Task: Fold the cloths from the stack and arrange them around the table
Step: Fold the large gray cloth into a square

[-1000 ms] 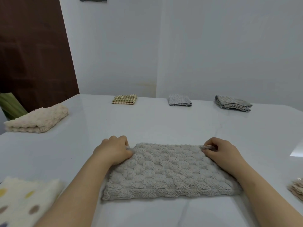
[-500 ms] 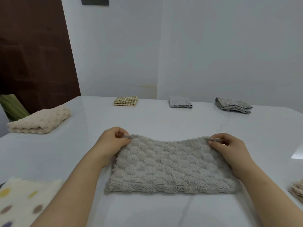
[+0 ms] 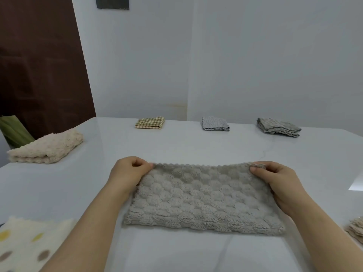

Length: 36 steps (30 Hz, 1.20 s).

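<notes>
Pinching the far corners of a grey towel (image 3: 198,197): L hand (image 3: 127,175) & R hand (image 3: 275,179), fingers curled on the fabric, far edge raised between them, near edge on the table (image 3: 196,148) by the wrists. Folded cloths (image 3: 215,124) lie well beyond the grip.

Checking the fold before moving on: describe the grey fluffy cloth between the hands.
The grey, bubble-textured plush cloth lies on the white table as a wide rectangle, seemingly doubled, far edge scalloped and held slightly raised, near edge flat. The left hand pinches its far left corner, the right hand its far right corner.
</notes>
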Available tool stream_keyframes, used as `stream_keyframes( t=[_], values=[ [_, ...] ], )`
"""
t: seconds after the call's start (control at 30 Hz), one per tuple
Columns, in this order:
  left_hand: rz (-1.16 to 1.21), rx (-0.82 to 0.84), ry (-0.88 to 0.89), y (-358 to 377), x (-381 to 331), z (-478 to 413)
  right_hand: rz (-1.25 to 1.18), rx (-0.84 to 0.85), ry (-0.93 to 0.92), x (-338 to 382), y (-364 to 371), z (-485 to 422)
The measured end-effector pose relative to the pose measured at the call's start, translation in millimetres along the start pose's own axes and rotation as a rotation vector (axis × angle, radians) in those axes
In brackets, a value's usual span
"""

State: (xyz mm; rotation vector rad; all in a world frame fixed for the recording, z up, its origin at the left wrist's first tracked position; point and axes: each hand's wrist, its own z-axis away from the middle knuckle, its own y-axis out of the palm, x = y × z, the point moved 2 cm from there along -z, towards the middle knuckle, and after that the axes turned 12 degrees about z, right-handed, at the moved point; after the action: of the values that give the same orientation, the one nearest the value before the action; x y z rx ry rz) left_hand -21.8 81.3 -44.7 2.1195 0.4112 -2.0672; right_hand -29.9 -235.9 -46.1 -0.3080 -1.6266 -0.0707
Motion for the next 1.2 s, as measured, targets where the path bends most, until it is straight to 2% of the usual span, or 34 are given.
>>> stream_keyframes(
  t=[0.1, 0.17, 0.27, 0.33, 0.53, 0.7, 0.93, 1.1, 1.2],
  values=[
    [0.160, -0.096, 0.050, -0.5, -4.4, -1.1, -0.032, -0.082, -0.069, 2.9, -4.6, -1.8],
    [0.156, -0.137, 0.129, 0.0, -8.4, -0.4, -0.048, -0.103, -0.104, 5.2, -5.2, -2.5],
    [0.152, -0.131, 0.228, 1.1, -16.3, 3.2, -0.063, -0.120, -0.142, 7.3, -5.1, -3.2],
    [0.150, -0.096, 0.225, 0.5, -15.1, 3.3, -0.069, -0.125, -0.147, 7.3, -5.8, -3.3],
    [-0.262, 0.084, 0.064, 9.4, 7.7, -1.9, 0.015, -0.085, -0.085, -4.7, -5.6, -5.8],
    [-0.385, 0.157, 0.108, 20.7, 5.3, 0.1, 0.043, -0.092, -0.111, -4.2, -4.3, -5.2],
    [0.195, 0.040, 0.131, 6.8, -15.4, -2.7, -0.034, -0.134, -0.153, 3.8, -9.1, -3.3],
    [0.344, 0.030, 0.366, -4.4, -51.4, 5.3, -0.154, -0.155, -0.285, 25.2, -7.7, 4.9],
    [0.312, 0.025, 0.499, -9.9, -60.5, 11.1, -0.254, -0.162, -0.366, 36.0, -10.6, 11.1]
  ],
)
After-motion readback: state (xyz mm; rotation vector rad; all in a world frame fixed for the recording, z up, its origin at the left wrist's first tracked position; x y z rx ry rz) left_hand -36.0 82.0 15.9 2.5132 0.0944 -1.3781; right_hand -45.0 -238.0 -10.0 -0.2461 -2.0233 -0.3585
